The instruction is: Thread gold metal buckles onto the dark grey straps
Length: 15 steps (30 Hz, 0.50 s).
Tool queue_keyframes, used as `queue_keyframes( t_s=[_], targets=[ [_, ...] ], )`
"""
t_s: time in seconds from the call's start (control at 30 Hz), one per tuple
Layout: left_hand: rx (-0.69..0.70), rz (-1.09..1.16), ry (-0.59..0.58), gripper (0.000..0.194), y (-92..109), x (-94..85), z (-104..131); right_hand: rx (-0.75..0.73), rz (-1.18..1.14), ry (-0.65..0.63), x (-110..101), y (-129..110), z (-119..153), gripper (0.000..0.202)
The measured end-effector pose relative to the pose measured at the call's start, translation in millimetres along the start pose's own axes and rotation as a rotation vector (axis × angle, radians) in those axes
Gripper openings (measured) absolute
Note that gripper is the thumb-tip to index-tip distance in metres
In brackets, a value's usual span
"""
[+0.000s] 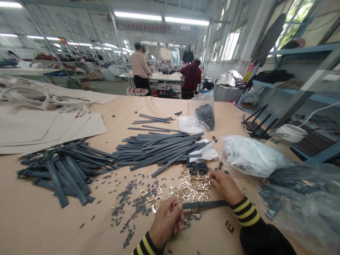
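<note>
My left hand is closed on one end of a dark grey strap, with a bit of gold metal showing at the fingertips. The strap runs right, passing under my right wrist, and a dark keeper loop sits around it. My right hand is at the right edge of a heap of gold buckles, fingers curled and thumb close to them; what they pinch, if anything, is hidden. Dark loops lie in a cluster behind the buckles. Small dark pieces are scattered to the left.
Long dark strips lie in a pile mid-table. Straps with buckles are heaped at left, beside beige panels. Plastic bags and a black router stand at right. Two people work at a farther table.
</note>
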<state>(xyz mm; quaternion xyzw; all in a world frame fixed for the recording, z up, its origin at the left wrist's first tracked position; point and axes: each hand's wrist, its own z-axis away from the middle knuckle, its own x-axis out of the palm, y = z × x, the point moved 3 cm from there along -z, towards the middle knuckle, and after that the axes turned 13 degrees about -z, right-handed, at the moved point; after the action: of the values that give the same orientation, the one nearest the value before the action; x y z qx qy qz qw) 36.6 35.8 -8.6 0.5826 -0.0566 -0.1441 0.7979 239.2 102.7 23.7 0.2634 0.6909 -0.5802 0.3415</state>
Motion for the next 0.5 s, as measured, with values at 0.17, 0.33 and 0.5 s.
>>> queue_keyframes(
  t_s=[0.17, 0.33, 0.5],
  targets=[
    [0.03, 0.048, 0.049, 0.026, -5, -1.4, 0, -0.005, 0.036, -0.046, 9, 16, -4, 0.005],
    [0.044, 0.081, 0.041, 0.027, -8, -0.8, -1, -0.001, 0.015, -0.08, 9, 17, -7, 0.006],
    [0.063, 0.102, 0.043, 0.027, -8, -0.5, 0, 0.012, -0.019, -0.044, 0, 7, -7, 0.005]
  ],
)
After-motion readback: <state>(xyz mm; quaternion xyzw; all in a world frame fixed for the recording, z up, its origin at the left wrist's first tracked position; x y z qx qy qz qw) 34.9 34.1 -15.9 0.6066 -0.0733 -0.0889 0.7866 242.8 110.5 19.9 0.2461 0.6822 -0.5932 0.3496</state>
